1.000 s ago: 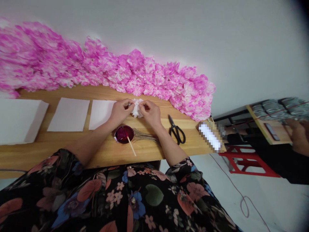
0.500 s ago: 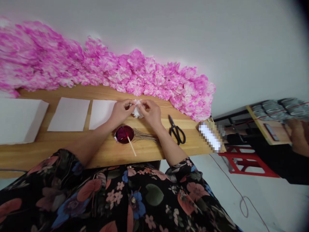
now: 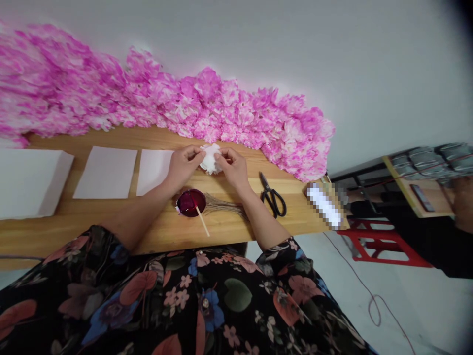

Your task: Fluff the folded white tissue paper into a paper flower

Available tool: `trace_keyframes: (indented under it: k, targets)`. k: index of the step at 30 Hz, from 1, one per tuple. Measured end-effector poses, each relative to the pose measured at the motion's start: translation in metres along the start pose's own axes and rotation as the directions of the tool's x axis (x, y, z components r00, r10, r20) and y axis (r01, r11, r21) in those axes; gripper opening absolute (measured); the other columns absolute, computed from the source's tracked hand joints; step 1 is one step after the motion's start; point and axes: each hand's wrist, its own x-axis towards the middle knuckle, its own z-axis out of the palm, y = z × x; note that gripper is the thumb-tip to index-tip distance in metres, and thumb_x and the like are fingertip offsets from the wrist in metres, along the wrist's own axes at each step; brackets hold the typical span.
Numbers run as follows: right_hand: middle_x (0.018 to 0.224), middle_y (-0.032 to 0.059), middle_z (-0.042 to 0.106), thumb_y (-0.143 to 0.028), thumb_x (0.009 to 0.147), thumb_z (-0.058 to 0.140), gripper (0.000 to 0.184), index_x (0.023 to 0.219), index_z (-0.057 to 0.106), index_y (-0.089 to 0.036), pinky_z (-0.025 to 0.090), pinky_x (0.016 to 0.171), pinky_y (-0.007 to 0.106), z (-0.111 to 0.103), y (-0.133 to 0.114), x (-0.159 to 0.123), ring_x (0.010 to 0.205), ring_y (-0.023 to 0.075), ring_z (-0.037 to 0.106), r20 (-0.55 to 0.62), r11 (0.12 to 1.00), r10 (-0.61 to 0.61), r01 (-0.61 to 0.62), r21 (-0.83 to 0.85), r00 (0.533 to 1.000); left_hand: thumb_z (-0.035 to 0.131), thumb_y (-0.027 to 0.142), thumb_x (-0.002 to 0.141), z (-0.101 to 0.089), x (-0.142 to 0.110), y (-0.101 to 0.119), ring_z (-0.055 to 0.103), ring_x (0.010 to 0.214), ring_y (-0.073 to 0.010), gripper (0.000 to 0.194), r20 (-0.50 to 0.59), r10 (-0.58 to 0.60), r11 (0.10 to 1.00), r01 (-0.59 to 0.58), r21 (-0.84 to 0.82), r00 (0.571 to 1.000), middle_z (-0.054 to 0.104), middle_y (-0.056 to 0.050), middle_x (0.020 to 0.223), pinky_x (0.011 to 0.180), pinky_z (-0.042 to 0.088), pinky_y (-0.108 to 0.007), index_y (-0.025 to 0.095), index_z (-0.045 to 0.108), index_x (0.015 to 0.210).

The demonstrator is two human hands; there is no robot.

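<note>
A white paper flower (image 3: 210, 159) with ruffled edges is pinched between both hands above the wooden table (image 3: 229, 229). My left hand (image 3: 185, 165) grips its left side with thumb and forefinger. On the right side, the thumb and fingers of my right hand (image 3: 233, 167) press on its petals. Just below the hands sits a bowl of dark red liquid (image 3: 190, 203), with a pale stick (image 3: 202, 220) leaning in it. A bundle of thin brown strings or stems (image 3: 225, 207) runs from the bowl under my right forearm.
Black-handled scissors (image 3: 272, 196) lie right of my right arm. White paper stacks (image 3: 105, 172) stand at left. Pink and white paper flowers (image 3: 207, 108) line the table's back against the wall. At far right are a red stool (image 3: 384, 246) and another person's arm (image 3: 462, 202).
The white paper flower looks wider and more spread out between my fingers, with more of it showing. My hands have stayed nearly in place. The view has shifted slightly.
</note>
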Motion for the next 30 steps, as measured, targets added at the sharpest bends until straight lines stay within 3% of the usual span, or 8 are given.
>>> trace_keyframes:
  k: [3,5,10,16,19,22,26,30]
  targets:
    - [0.079,-0.0015,0.069,-0.056,0.08,0.074,0.036,0.086,0.068,-0.021,0.049,0.067,0.028,-0.001,-0.001,0.003,0.07,0.0139,0.059,0.039,0.981,0.079,-0.085,0.177,0.996,0.072,0.043,0.08,-0.001,0.001,0.0,0.06,0.064,-0.014,0.026,-0.01,-0.011,1.0,0.011,-0.012,1.0,0.071,-0.001,0.071,0.06,0.049,-0.024,0.018,0.069,0.077]
    - [0.077,-0.002,0.068,-0.056,0.08,0.074,0.036,0.085,0.068,-0.021,0.048,0.068,0.028,-0.003,-0.003,0.003,0.07,0.0135,0.059,0.038,0.977,0.074,-0.08,0.2,0.997,0.071,0.043,0.081,-0.001,0.0,-0.001,0.06,0.064,-0.0136,0.026,-0.005,0.022,1.0,-0.022,0.02,1.0,0.07,-0.001,0.07,0.062,0.049,-0.024,0.018,0.068,0.076]
    - [0.081,-0.0005,0.07,-0.052,0.091,0.064,0.032,0.089,0.072,-0.021,0.048,0.071,0.028,-0.004,-0.009,-0.002,0.075,0.0149,0.06,0.011,1.0,-0.022,0.022,-0.007,1.0,0.068,0.042,0.083,0.0,-0.005,0.002,0.059,0.066,-0.0133,0.025,0.056,0.121,0.984,-0.128,0.123,0.991,0.07,-0.001,0.074,0.063,0.045,-0.024,0.018,0.068,0.077]
    - [0.093,0.0028,0.075,-0.045,0.096,0.06,0.027,0.091,0.074,-0.023,0.049,0.084,0.033,-0.001,-0.005,-0.005,0.087,0.0189,0.064,0.007,0.954,-0.173,0.169,-0.249,0.985,0.068,0.046,0.081,0.002,-0.005,0.005,0.059,0.067,-0.0139,0.027,0.07,0.083,0.987,-0.092,0.131,0.994,0.071,-0.001,0.076,0.063,0.045,-0.024,0.018,0.07,0.08]
    - [0.09,0.0021,0.074,-0.049,0.094,0.061,0.029,0.09,0.073,-0.023,0.05,0.079,0.032,0.0,-0.004,-0.003,0.085,0.0182,0.063,-0.014,0.98,-0.121,0.117,-0.164,0.993,0.069,0.047,0.08,0.001,-0.003,0.002,0.059,0.067,-0.0141,0.029,0.061,0.049,0.996,-0.053,0.068,0.997,0.071,-0.002,0.073,0.063,0.046,-0.024,0.018,0.07,0.077]
    - [0.084,0.0003,0.07,-0.055,0.088,0.065,0.034,0.089,0.07,-0.022,0.049,0.073,0.029,0.0,-0.002,0.0,0.077,0.0155,0.06,-0.03,0.998,0.035,-0.034,0.054,0.999,0.072,0.046,0.078,0.001,-0.001,0.0,0.06,0.064,-0.0138,0.029,0.038,0.02,1.0,-0.021,0.007,0.999,0.071,-0.002,0.071,0.062,0.048,-0.024,0.018,0.07,0.074]
    - [0.08,-0.0013,0.067,-0.058,0.077,0.075,0.039,0.084,0.067,-0.021,0.05,0.071,0.027,0.0,0.001,0.003,0.074,0.0131,0.058,-0.001,0.93,0.208,-0.197,0.31,0.978,0.077,0.047,0.076,0.001,0.0,0.002,0.064,0.063,-0.0149,0.03,0.015,-0.006,0.999,0.007,-0.046,1.0,0.074,-0.002,0.072,0.061,0.053,-0.025,0.017,0.072,0.075]
    - [0.079,-0.0009,0.066,-0.06,0.081,0.073,0.04,0.082,0.067,-0.02,0.051,0.071,0.027,-0.003,0.003,0.004,0.074,0.0133,0.058,0.014,0.934,0.196,-0.191,0.303,0.981,0.078,0.047,0.078,0.0,0.0,0.002,0.065,0.063,-0.0153,0.03,0.007,-0.02,0.999,0.02,-0.046,1.0,0.075,-0.002,0.073,0.06,0.055,-0.026,0.018,0.072,0.077]
